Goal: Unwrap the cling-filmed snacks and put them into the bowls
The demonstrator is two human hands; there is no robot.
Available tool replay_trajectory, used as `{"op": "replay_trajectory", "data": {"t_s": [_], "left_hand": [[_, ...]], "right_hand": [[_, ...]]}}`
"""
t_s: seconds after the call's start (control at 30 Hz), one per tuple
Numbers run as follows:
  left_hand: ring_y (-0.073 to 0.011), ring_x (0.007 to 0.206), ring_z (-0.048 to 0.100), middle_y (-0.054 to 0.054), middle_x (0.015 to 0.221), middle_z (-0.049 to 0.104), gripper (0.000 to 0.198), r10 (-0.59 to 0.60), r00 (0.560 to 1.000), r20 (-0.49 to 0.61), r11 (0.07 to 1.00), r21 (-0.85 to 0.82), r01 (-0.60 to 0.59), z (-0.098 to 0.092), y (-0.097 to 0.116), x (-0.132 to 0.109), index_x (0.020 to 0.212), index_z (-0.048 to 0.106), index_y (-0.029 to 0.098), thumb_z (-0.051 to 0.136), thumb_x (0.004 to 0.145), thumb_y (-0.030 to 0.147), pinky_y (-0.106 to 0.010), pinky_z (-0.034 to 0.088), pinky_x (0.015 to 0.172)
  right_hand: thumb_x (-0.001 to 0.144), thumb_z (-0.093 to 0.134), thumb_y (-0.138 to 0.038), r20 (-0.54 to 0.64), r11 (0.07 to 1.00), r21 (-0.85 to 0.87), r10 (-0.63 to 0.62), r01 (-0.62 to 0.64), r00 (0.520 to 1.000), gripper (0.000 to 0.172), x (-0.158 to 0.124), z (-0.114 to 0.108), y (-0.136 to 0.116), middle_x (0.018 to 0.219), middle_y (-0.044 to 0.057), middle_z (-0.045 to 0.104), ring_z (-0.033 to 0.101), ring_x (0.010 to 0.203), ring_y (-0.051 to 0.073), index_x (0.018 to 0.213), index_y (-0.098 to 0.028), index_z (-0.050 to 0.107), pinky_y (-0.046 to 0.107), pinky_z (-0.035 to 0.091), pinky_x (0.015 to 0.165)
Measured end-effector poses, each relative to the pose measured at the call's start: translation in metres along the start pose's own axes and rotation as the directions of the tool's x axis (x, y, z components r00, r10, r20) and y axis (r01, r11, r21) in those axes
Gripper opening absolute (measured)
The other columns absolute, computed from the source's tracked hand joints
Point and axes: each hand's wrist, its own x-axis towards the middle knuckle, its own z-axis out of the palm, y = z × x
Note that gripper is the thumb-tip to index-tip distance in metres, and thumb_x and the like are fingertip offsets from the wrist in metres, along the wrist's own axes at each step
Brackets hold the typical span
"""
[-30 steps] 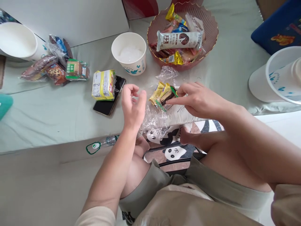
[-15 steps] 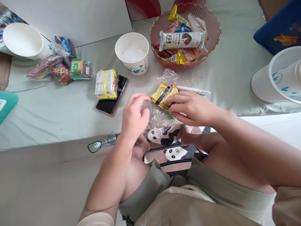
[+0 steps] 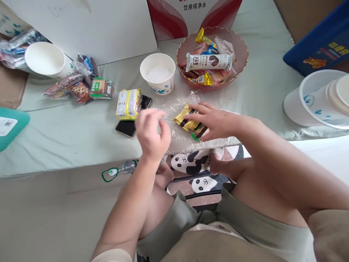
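My right hand (image 3: pixel 218 122) is closed on a small bundle of yellow-wrapped snacks (image 3: pixel 187 118) that sits inside a clear plastic bag (image 3: pixel 177 136) on the pale green table edge. My left hand (image 3: pixel 152 133) pinches the left side of that bag, fingers curled. A yellow snack packet (image 3: pixel 128 103) lies just left of my left hand, partly on top of a black phone (image 3: pixel 128 126). Behind the bag stands a white paper bowl (image 3: pixel 158 74).
A pink scalloped bowl (image 3: pixel 242 54) full of wrapped snacks sits at the back. More wrapped snacks (image 3: pixel 81 87) and a white cup (image 3: pixel 45 60) lie at the left. Stacked white paper bowls (image 3: pixel 316 98) stand right. A teal item (image 3: pixel 11 125) sits far left.
My right hand has shifted from pointing at the yellow snacks to gripping them inside the bag. My left hand closed on the bag's edge. The view tilted up a little.
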Motion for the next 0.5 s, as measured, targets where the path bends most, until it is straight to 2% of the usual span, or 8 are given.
{"op": "replay_trajectory", "data": {"t_s": [0.03, 0.07, 0.13, 0.2, 0.27, 0.33, 0.5], "left_hand": [[-0.0209, 0.099, 0.067, -0.007, 0.098, 0.068, 0.018, 0.090, 0.993, 0.075, 0.996, 0.006, -0.090, 0.000, 0.004, -0.003, 0.098, 0.065, 0.020, 0.051, 0.093, 0.011, -0.039, 0.055, 0.094], [-0.0203, 0.095, 0.067, -0.007, 0.097, 0.069, 0.018, 0.108, 0.981, 0.160, 0.994, -0.006, -0.108, 0.001, 0.008, -0.005, 0.098, 0.066, 0.020, 0.050, 0.094, 0.012, -0.037, 0.056, 0.091], [-0.0230, 0.103, 0.068, -0.010, 0.108, 0.072, 0.020, 0.020, 0.950, 0.311, 0.999, 0.023, -0.028, 0.006, 0.013, -0.009, 0.109, 0.067, 0.018, 0.053, 0.095, 0.016, -0.039, 0.057, 0.094], [-0.0288, 0.115, 0.066, -0.014, 0.119, 0.072, 0.028, -0.116, 0.908, 0.402, 0.990, 0.118, 0.074, 0.014, 0.014, -0.009, 0.121, 0.066, 0.015, 0.058, 0.095, 0.022, -0.045, 0.054, 0.103], [-0.0334, 0.119, 0.064, -0.016, 0.121, 0.074, 0.033, -0.215, 0.859, 0.465, 0.971, 0.198, 0.135, 0.021, 0.013, -0.005, 0.125, 0.066, 0.014, 0.062, 0.095, 0.025, -0.050, 0.052, 0.106], [-0.0340, 0.119, 0.064, -0.015, 0.123, 0.075, 0.035, -0.240, 0.825, 0.513, 0.968, 0.195, 0.160, 0.026, 0.011, 0.001, 0.127, 0.066, 0.013, 0.063, 0.094, 0.024, -0.051, 0.051, 0.106], [-0.0287, 0.123, 0.064, -0.010, 0.126, 0.075, 0.037, -0.160, 0.816, 0.556, 0.987, 0.062, 0.151, 0.024, 0.009, 0.011, 0.127, 0.067, 0.018, 0.061, 0.090, 0.012, -0.046, 0.049, 0.109]], "right_hand": [[0.071, 0.084, -0.030, 0.020, 1.000, -0.006, 0.024, -0.024, 1.000, 0.099, 0.000, -0.001, 0.000, 0.175, 0.007, 0.026, 0.024, 0.160, 0.043, 0.161, -0.038, 0.043, 0.066, 0.037, 0.124], [0.071, 0.084, -0.030, 0.036, 0.999, -0.013, 0.041, -0.041, 0.999, 0.100, 0.001, -0.002, -0.002, 0.175, 0.008, 0.027, 0.024, 0.160, 0.044, 0.161, -0.038, 0.042, 0.067, 0.036, 0.124], [0.071, 0.085, -0.030, 0.054, 0.998, -0.034, 0.061, -0.059, 0.997, 0.102, 0.003, -0.003, -0.005, 0.174, 0.009, 0.027, 0.024, 0.160, 0.046, 0.162, -0.038, 0.040, 0.069, 0.036, 0.123], [0.071, 0.083, -0.027, 0.067, 0.996, -0.058, 0.068, -0.065, 0.995, 0.102, 0.005, -0.005, -0.011, 0.175, 0.009, 0.026, 0.023, 0.160, 0.047, 0.162, -0.038, 0.038, 0.070, 0.037, 0.121], [0.073, 0.080, -0.023, 0.081, 0.995, -0.074, 0.075, -0.069, 0.994, 0.102, 0.006, -0.006, -0.017, 0.175, 0.009, 0.025, 0.024, 0.160, 0.045, 0.163, -0.037, 0.036, 0.067, 0.039, 0.121], [0.074, 0.076, -0.019, 0.088, 0.994, -0.083, 0.081, -0.073, 0.993, 0.101, 0.007, -0.007, -0.021, 0.175, 0.008, 0.025, 0.026, 0.159, 0.043, 0.164, -0.036, 0.034, 0.064, 0.041, 0.121], [0.075, 0.075, -0.022, 0.060, 0.989, -0.111, 0.104, -0.097, 0.993, 0.102, 0.005, -0.006, -0.025, 0.177, 0.008, 0.022, 0.026, 0.158, 0.046, 0.165, -0.038, 0.030, 0.066, 0.044, 0.117]]}}
